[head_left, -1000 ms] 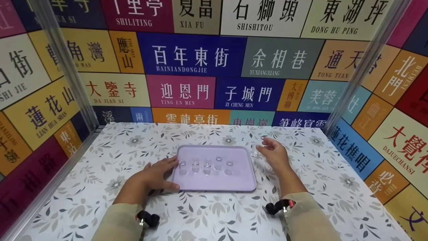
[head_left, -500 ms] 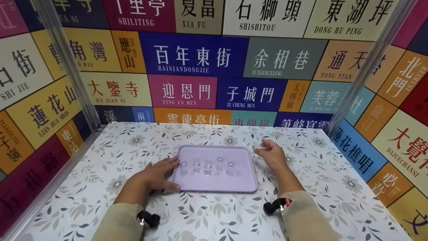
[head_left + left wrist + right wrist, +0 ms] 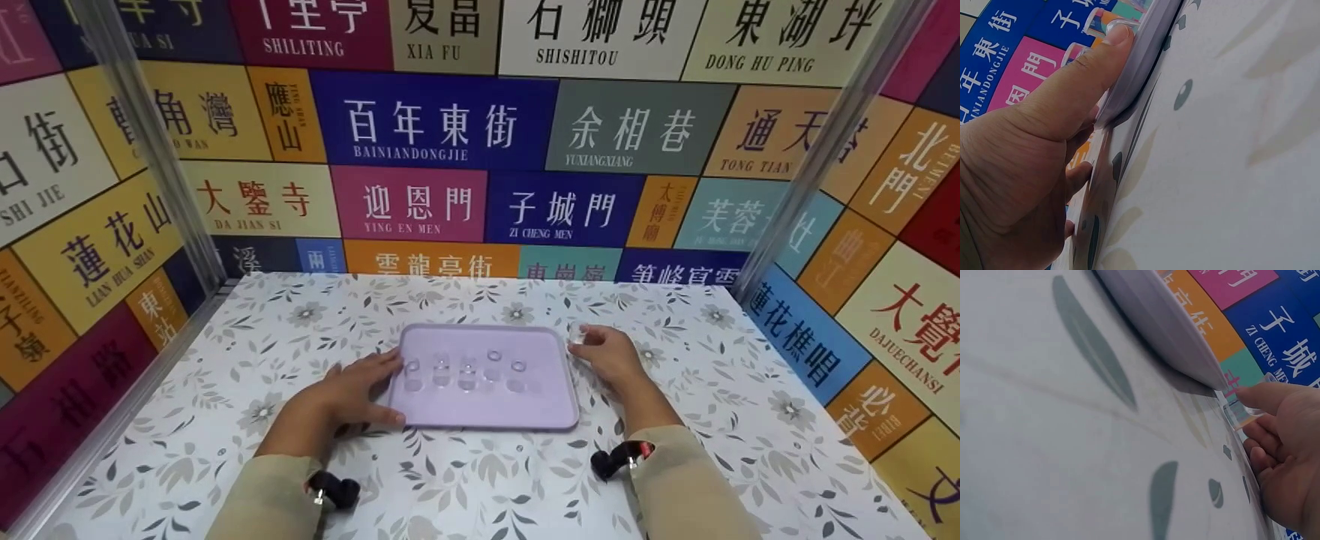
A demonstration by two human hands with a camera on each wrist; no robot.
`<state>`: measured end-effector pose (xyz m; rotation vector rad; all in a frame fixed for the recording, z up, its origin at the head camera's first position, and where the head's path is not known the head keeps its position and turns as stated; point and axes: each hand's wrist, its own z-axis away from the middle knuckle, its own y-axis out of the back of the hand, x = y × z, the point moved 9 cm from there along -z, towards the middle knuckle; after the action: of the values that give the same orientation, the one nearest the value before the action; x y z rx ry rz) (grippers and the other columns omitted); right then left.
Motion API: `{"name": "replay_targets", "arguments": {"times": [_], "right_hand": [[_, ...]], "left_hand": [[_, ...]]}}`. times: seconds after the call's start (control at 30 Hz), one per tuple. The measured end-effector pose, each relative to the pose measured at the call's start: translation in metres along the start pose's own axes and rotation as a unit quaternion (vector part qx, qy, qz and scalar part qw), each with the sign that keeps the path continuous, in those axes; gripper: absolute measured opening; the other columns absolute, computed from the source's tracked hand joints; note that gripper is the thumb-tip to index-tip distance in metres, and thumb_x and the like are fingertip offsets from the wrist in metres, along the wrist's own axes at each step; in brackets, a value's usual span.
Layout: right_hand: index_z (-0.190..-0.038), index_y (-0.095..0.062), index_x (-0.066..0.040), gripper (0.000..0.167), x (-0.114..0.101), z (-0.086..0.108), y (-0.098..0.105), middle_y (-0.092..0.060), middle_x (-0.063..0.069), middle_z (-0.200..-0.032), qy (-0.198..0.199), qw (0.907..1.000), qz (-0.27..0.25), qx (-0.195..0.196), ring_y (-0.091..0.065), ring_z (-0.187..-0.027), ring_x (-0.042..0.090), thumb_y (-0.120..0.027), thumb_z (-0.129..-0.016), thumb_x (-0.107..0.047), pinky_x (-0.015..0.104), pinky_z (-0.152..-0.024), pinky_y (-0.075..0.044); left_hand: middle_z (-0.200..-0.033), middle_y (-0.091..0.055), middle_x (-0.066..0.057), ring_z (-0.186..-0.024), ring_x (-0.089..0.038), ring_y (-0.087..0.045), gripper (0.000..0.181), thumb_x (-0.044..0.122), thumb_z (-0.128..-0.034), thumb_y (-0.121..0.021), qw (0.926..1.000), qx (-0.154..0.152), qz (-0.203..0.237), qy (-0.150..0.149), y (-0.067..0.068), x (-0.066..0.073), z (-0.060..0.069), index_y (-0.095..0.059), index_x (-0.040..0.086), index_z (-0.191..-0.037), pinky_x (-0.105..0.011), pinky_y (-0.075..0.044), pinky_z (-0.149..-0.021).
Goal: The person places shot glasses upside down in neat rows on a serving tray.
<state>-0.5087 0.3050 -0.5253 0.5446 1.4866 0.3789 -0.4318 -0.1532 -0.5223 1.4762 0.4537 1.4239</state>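
Note:
My left hand (image 3: 349, 394) rests at the left edge of a lilac tray (image 3: 487, 414). In the left wrist view its thumb lies on the tray's rim, while other fingers are beside the tray near the table surface. Several small clear cups (image 3: 467, 375) stand upright in a loose row on the tray. Just off the tray's right edge, my right hand (image 3: 611, 356) pinches another small clear cup (image 3: 1241, 412) between thumb and fingers, low by the table. The fingers partly cover this cup, and its contents cannot be made out.
The table has a white cloth (image 3: 480, 480) with grey leaves and flowers. Panels of coloured signs (image 3: 435, 124) enclose the back and sides. Clear upright posts (image 3: 806, 150) stand at the back corners.
My right hand has come down and slightly toward the tray's right edge with the clear cup in its fingers. My left hand and the cups on the tray stay put.

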Motion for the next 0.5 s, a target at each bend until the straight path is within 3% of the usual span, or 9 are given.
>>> {"name": "replay_targets", "arguments": {"times": [0.3,0.5], "right_hand": [[-0.141,-0.069,-0.011,0.048,0.0013,-0.0008,0.0008,-0.069,0.017,-0.140,0.003,0.9993,0.036,0.001,-0.063,-0.134,0.035,-0.077,-0.098,-0.031,0.051,-0.120,-0.048],[-0.142,-0.068,-0.011,0.050,-0.0006,-0.0004,0.0028,-0.070,0.017,-0.136,0.015,0.9988,0.044,0.013,-0.063,-0.131,0.035,-0.076,-0.098,-0.034,0.051,-0.118,-0.049]], "left_hand": [[-0.181,-0.018,0.014,-0.170,-0.031,-0.013,0.116,0.070,-0.0720,-0.088,1.0000,0.004,-0.002,-0.007,0.0009,0.0009,-0.0002,-0.034,0.035,-0.168,-0.071,0.007,-0.133],[-0.181,-0.017,0.016,-0.170,-0.030,-0.012,0.117,0.072,-0.0714,-0.088,1.0000,0.002,0.000,-0.007,0.0000,-0.0006,0.0006,-0.033,0.036,-0.168,-0.070,0.007,-0.134]]}}
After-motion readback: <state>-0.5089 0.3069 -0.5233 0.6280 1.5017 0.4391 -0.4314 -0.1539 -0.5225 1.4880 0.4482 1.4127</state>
